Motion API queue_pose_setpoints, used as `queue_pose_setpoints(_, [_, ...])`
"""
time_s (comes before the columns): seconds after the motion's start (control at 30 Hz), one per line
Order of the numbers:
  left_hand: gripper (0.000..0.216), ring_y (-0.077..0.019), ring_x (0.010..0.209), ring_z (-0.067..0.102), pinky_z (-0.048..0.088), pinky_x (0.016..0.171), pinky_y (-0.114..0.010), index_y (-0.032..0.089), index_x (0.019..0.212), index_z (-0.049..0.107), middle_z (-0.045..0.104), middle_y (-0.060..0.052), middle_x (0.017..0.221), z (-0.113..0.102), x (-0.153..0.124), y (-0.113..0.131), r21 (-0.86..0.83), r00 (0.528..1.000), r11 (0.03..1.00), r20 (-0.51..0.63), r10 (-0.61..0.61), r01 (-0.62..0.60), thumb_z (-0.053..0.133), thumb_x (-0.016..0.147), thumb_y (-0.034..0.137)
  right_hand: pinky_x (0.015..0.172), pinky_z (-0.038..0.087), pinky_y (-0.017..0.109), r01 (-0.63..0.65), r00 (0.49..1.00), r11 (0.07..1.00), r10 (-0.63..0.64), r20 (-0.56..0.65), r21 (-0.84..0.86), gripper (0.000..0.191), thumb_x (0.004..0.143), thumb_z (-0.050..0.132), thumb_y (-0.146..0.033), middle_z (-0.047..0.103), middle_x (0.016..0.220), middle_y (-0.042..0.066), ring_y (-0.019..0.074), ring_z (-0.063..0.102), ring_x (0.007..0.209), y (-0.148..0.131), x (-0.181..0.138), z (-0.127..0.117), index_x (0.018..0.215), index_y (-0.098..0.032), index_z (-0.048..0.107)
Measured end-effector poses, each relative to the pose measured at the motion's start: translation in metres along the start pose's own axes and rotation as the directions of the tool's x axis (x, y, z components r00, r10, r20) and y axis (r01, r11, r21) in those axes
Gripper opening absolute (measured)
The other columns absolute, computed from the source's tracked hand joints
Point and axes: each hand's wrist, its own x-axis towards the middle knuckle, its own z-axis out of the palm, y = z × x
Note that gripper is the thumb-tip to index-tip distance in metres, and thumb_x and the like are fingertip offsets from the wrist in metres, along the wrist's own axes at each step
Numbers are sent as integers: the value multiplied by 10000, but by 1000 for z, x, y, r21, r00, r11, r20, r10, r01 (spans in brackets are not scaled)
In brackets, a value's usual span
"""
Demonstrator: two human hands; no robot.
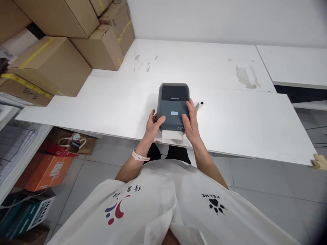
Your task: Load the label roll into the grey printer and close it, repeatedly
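Observation:
A dark grey label printer (173, 107) rests on the white table near its front edge, its lid closed. A strip of white label paper (172, 134) sticks out of its front slot. My left hand (152, 127) grips the printer's left front corner, thumb on top and fingers mostly hidden down the side. My right hand (191, 124) holds the right side, thumb on the upper face and fingers along the edge. Just right of the printer, close to my right fingers, lies a small white paper roll (200, 104) with a dark core.
Cardboard boxes (52, 63) with yellow tape are stacked on the table's left end. The white tabletop (245, 122) has peeled patches. Below left, an orange box (46, 172) and a teal box (28, 217) stand by a shelf. Brown tape wraps the table's right corner (319, 162).

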Motion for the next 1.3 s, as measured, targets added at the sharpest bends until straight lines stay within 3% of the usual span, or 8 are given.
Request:
queue_pose_setpoints(0.3, [789,-291,1255,605,502,1047,-418,223,1389,479,590,-154,1413,-4,12,-15,91,988,984,-10,152,-150,745,747,599,1228,337,562,11,990,1000,-12,-141,-10,455,1043,354,-458,364,1643,81,261,342,1534,-5,-2,9,1466,-310,433])
queue_pose_setpoints(0.43, [680,-235,1188,581,504,949,-352,222,1282,514,553,-137,1394,-5,-23,-30,241,944,955,-233,232,-175,734,762,601,1210,360,536,91,970,996,-88,-228,4,290,1042,400,-433,574,1464,100,249,440,1463,-8,-3,10,1179,-262,590])
queue_pose_setpoints(0.5, [504,-181,983,596,489,853,-317,211,1081,583,639,-83,1136,-2,-43,-41,294,917,944,-315,246,-152,710,783,598,1205,362,527,125,964,992,-124,-235,-9,270,1042,409,-434,662,1341,81,246,456,1446,-8,-2,9,1061,-263,618])
queue_pose_setpoints(0.6, [410,-121,689,526,430,682,-284,193,765,591,607,-12,766,5,-58,-49,194,992,980,-109,61,-39,670,809,593,1201,358,533,158,966,986,-167,-200,-60,328,1044,385,-462,706,1251,66,253,469,1430,-5,0,6,1035,-273,653])
queue_pose_setpoints(0.67, [414,-97,580,472,368,592,-274,185,679,585,575,8,661,8,-58,-47,89,993,991,62,-105,99,718,760,569,1202,347,543,162,971,982,-177,-163,-101,389,1044,356,-490,699,1265,62,264,460,1435,-1,0,5,1049,-279,683])
queue_pose_setpoints(0.73, [392,-81,534,447,328,556,-267,180,663,596,566,21,625,9,-56,-41,16,980,989,133,-145,144,764,718,530,1202,338,550,168,976,975,-185,-116,-146,445,1042,328,-522,674,1317,52,274,426,1461,3,-1,4,1063,-290,708])
queue_pose_setpoints(1.03, [428,-82,535,465,364,558,-259,182,656,615,595,19,607,5,-59,-45,28,996,997,60,-71,70,790,679,572,1245,73,649,198,971,891,-235,-42,-409,335,1041,400,-483,668,1370,-8,302,389,1494,-13,-5,1,1083,-332,696])
queue_pose_setpoints(1.3, [441,-81,538,475,379,557,-255,177,681,626,593,18,624,7,-61,-50,35,997,999,71,-36,33,764,713,595,1233,58,677,187,973,882,-228,-45,-432,299,1025,452,-484,678,1365,7,333,353,1517,-17,1,5,1028,-305,692])
